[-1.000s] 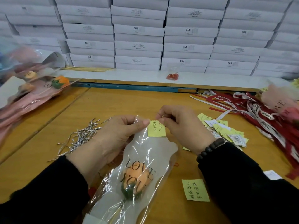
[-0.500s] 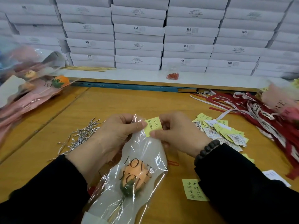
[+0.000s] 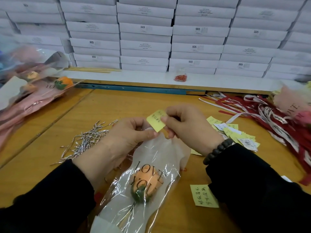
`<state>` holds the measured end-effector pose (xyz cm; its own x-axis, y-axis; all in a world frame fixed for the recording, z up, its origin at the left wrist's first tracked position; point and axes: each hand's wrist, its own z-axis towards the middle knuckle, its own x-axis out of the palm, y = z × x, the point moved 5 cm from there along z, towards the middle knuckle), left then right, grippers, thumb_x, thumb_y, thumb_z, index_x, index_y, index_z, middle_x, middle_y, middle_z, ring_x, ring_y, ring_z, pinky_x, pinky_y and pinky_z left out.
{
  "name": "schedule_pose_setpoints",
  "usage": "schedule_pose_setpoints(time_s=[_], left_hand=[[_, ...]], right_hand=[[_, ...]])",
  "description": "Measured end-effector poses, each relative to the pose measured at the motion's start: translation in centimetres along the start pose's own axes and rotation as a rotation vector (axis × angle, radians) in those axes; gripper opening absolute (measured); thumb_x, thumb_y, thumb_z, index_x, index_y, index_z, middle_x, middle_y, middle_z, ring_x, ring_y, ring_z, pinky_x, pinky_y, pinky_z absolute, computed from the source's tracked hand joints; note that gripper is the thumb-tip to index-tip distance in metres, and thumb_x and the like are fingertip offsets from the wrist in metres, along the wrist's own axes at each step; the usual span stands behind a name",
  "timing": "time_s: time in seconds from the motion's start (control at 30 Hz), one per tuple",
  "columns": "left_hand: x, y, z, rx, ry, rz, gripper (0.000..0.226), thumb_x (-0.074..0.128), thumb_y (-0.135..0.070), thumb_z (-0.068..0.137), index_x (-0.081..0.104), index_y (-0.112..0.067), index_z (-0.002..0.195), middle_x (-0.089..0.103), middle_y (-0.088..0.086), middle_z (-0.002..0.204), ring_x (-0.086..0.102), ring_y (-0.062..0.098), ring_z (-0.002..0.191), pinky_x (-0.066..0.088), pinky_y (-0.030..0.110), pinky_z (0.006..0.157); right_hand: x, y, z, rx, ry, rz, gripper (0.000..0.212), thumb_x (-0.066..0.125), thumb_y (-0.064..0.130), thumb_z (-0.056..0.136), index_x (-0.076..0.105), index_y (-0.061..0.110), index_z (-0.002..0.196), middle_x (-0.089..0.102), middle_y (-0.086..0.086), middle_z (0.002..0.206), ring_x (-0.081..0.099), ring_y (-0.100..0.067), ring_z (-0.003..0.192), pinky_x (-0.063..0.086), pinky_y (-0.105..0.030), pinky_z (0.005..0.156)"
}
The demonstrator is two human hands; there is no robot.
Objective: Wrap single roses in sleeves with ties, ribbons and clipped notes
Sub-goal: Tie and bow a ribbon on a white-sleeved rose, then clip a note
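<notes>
An orange rose (image 3: 145,184) lies in a clear sleeve (image 3: 161,153) printed LOVE YOU, its bloom toward the table's middle and its stem toward me. My left hand (image 3: 121,143) pinches the sleeve's top edge between thumb and fingers. My right hand (image 3: 188,125) pinches a small yellow note (image 3: 155,121) with handwriting, held tilted against that top edge. A silver tie shows around the stem low in the sleeve.
Silver twist ties (image 3: 89,140) lie in a heap to the left. Yellow notes (image 3: 235,132) are piled on the right, one note (image 3: 203,195) near my right sleeve. Red and white ribbons (image 3: 272,118) spread far right. Wrapped roses (image 3: 33,95) lie at the left. White boxes (image 3: 144,36) and red clips (image 3: 180,77) stand behind.
Both hands lifted the sleeve's top edge slightly and moved left. The yellow note turned from flat to tilted and rose above the sleeve's edge.
</notes>
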<state>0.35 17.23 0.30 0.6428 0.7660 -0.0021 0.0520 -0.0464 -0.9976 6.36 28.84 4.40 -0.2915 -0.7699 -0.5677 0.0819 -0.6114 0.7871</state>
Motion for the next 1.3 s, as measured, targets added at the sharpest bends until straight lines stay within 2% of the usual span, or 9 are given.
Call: schedule_pose_setpoints(time_s=[0.1, 0.27, 0.37, 0.47, 0.53, 0.67, 0.77, 0.9, 1.3], left_hand=[[0.3, -0.3, 0.0, 0.027, 0.060, 0.030, 0.022, 0.063, 0.005, 0.078, 0.067, -0.001, 0.099, 0.061, 0.020, 0.089, 0.060, 0.019, 0.070, 0.050, 0.023, 0.060], [0.3, -0.5, -0.2, -0.025, 0.165, 0.004, 0.040, 0.067, -0.005, 0.068, 0.064, 0.002, 0.107, 0.063, 0.020, 0.094, 0.061, 0.023, 0.072, 0.052, 0.025, 0.062], [-0.3, -0.4, -0.1, -0.017, 0.080, -0.013, 0.040, 0.066, -0.024, 0.072, 0.065, 0.004, 0.101, 0.055, 0.025, 0.096, 0.045, 0.031, 0.083, 0.040, 0.037, 0.071], [-0.4, -0.3, -0.2, 0.027, -0.015, 0.010, 0.028, 0.061, -0.021, 0.083, 0.064, 0.005, 0.093, 0.052, 0.022, 0.090, 0.038, 0.028, 0.080, 0.031, 0.030, 0.060], [-0.5, -0.3, -0.2, 0.034, -0.059, 0.036, 0.016, 0.059, -0.015, 0.087, 0.068, -0.003, 0.082, 0.055, 0.020, 0.080, 0.040, 0.027, 0.068, 0.033, 0.027, 0.056], [-1.3, -0.1, 0.0, -0.020, -0.127, -0.032, 0.031, 0.059, -0.013, 0.088, 0.070, -0.017, 0.060, 0.065, 0.008, 0.068, 0.052, 0.021, 0.063, 0.043, 0.030, 0.061], [-2.0, 0.1, 0.1, -0.046, -0.186, -0.126, 0.028, 0.058, -0.010, 0.089, 0.068, -0.014, 0.063, 0.066, 0.005, 0.062, 0.059, 0.014, 0.052, 0.050, 0.023, 0.050], [-2.3, 0.1, 0.1, -0.057, -0.209, -0.153, 0.017, 0.058, -0.011, 0.089, 0.068, -0.009, 0.075, 0.069, 0.006, 0.063, 0.062, 0.013, 0.050, 0.051, 0.020, 0.046], [-1.5, -0.3, -0.3, -0.048, -0.125, -0.096, 0.039, 0.056, -0.011, 0.089, 0.069, -0.016, 0.053, 0.065, 0.003, 0.059, 0.058, 0.010, 0.048, 0.048, 0.018, 0.046]], right_hand=[[0.0, -0.5, 0.1, 0.020, -0.018, 0.143, 0.010, 0.060, 0.005, 0.088, 0.056, 0.014, 0.089, 0.059, 0.000, 0.060, 0.050, -0.003, 0.042, 0.038, -0.014, 0.043], [-0.3, -1.0, 0.1, 0.024, -0.035, 0.179, 0.013, 0.066, 0.001, 0.082, 0.057, 0.011, 0.082, 0.059, -0.002, 0.056, 0.049, -0.004, 0.039, 0.042, -0.017, 0.042], [0.1, -1.0, 0.0, 0.007, -0.036, 0.137, 0.015, 0.067, 0.005, 0.082, 0.057, 0.015, 0.080, 0.056, -0.001, 0.057, 0.049, 0.001, 0.039, 0.041, -0.014, 0.042], [1.0, -0.8, -0.1, -0.002, -0.037, 0.070, 0.008, 0.065, 0.015, 0.086, 0.058, 0.017, 0.083, 0.056, 0.000, 0.060, 0.050, 0.003, 0.041, 0.042, -0.013, 0.042], [0.8, -0.8, 0.0, -0.010, -0.086, 0.013, 0.005, 0.058, 0.020, 0.091, 0.061, 0.017, 0.088, 0.058, 0.000, 0.063, 0.050, 0.002, 0.040, 0.042, -0.013, 0.043], [-2.5, -1.8, 0.0, 0.070, -0.184, -0.135, 0.016, 0.056, 0.012, 0.091, 0.058, 0.022, 0.078, 0.058, 0.005, 0.074, 0.050, -0.004, 0.056, 0.039, -0.017, 0.053], [-2.7, -3.4, -0.6, 0.220, 0.113, -0.296, 0.017, 0.062, 0.006, 0.085, 0.061, 0.019, 0.075, 0.059, 0.005, 0.074, 0.051, -0.005, 0.060, 0.039, -0.015, 0.055], [-0.6, -3.9, -2.1, 0.339, 0.548, -0.392, 0.016, 0.078, 0.027, 0.072, 0.062, 0.024, 0.075, 0.058, 0.009, 0.070, 0.053, -0.006, 0.064, 0.042, -0.022, 0.061], [0.3, -2.7, -2.4, 0.285, 0.568, -0.466, 0.011, 0.069, 0.020, 0.082, 0.064, 0.017, 0.073, 0.060, 0.007, 0.065, 0.057, -0.007, 0.064, 0.044, -0.020, 0.065]])
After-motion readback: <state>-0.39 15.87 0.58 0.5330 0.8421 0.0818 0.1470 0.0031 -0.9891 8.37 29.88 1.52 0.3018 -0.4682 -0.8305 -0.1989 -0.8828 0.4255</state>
